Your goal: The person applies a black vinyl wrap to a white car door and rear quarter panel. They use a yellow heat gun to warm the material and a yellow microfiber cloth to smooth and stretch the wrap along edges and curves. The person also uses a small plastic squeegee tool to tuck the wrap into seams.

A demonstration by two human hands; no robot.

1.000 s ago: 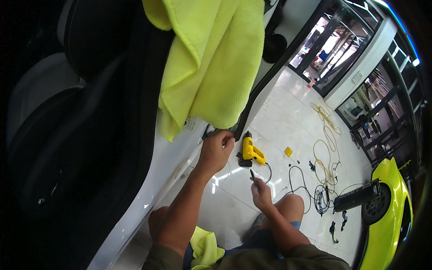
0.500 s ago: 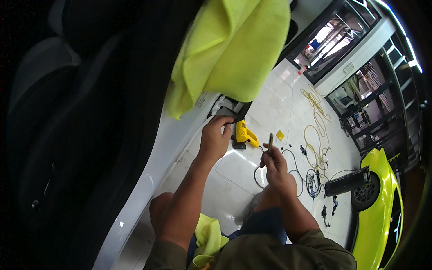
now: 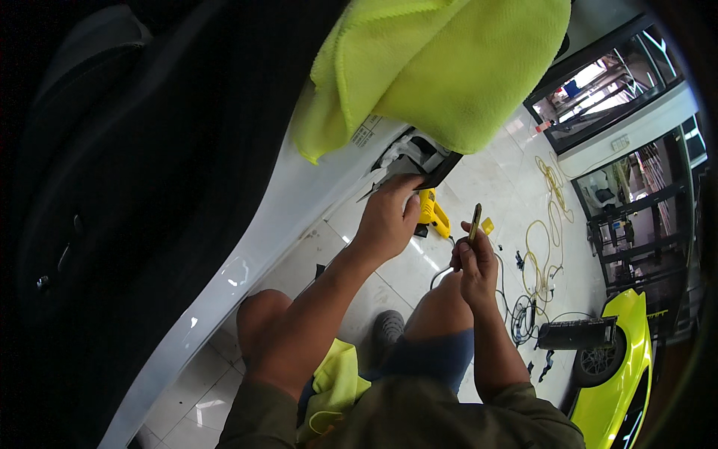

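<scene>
My left hand (image 3: 387, 218) reaches to the edge of the white car door (image 3: 247, 251), its fingers closed on the rim of a black flap-like piece (image 3: 440, 173). Beside that piece a recess (image 3: 410, 153) opens in the door edge; my fingers partly hide it. A yellow-green microfibre cloth (image 3: 449, 82) drapes over the door just beyond. To the right, my right hand (image 3: 476, 258) is closed round a slim gold-coloured cutter knife (image 3: 476, 218), held upright and apart from the door.
A yellow heat gun (image 3: 432, 213) lies on the tiled floor behind my left hand. Yellow hose (image 3: 552, 179) and black cables (image 3: 523, 308) coil farther right. A bright yellow-green car (image 3: 617, 374) stands at the right, near a black cylinder (image 3: 577, 334). Another cloth (image 3: 336, 378) hangs at my lap.
My view has shifted, so the door edge and cloth appear larger. My left hand stays at the black piece; my right hand still holds the knife up.
</scene>
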